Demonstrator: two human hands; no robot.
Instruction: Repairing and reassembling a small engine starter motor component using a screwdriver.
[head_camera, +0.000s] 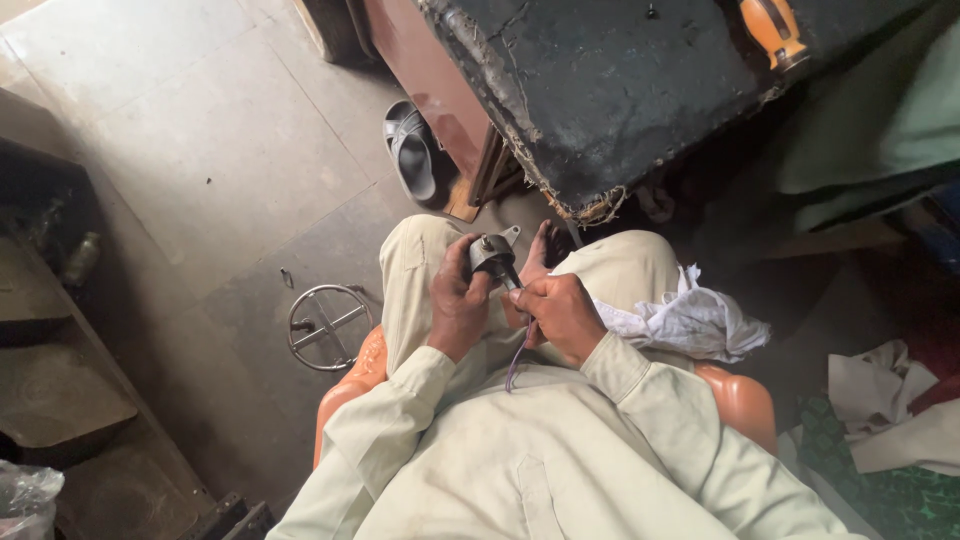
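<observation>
Head view: I see the left hand (458, 300) clenched around a small grey metal part (492, 254) over the lap, the right hand (562, 315) gripping a thin tool (517, 352) against it. A white rag (690, 320) drapes the right thigh; a worn black workbench (610, 90) stands ahead on tiled floor (200, 150).

Only package-like items: a crumpled clear plastic bag (25, 497) — bottom-left corner, far left of the orange seat (345, 395), beside dark shelving. A small greenish bottle (82, 258) stands up-left of that seat, at the shelf edge — label unreadable. No signs, screens or labels seen.
</observation>
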